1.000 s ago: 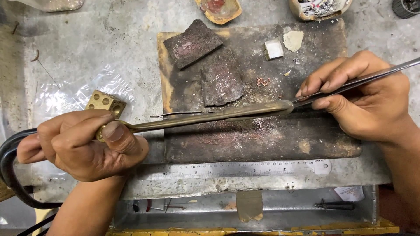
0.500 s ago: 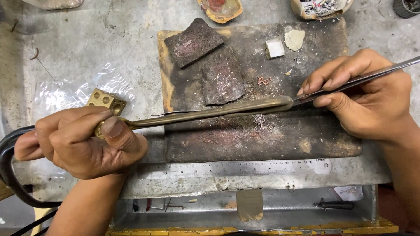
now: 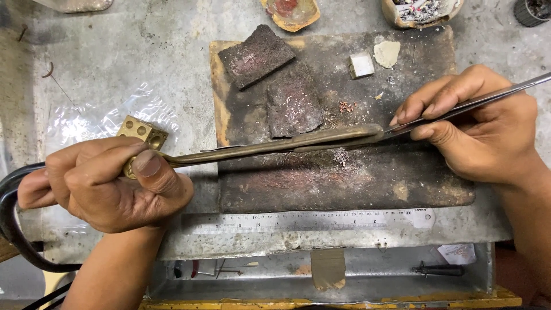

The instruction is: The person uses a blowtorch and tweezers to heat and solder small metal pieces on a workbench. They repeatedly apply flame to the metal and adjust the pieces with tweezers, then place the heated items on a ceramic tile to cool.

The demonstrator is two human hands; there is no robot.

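charred soldering board (image 3: 402, 183) lies across the grey bench, a steel ruler (image 3: 298, 221) along its near edge. left hand (image 3: 100, 183) grips a brass torch (image 3: 275, 146) fully closed, nozzle over the board. right hand (image 3: 482, 129) pinches thin tweezers (image 3: 459, 108) shut near copper bits (image 3: 346, 107).

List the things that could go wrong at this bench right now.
1. The torch nozzle ends right by the right hand pinching the tweezers; its fingertips may get burned if the torch is lit.
2. The clear plastic bag lies beside the left hand and could melt.
3. The black hose loops off the bench edge and might snag.
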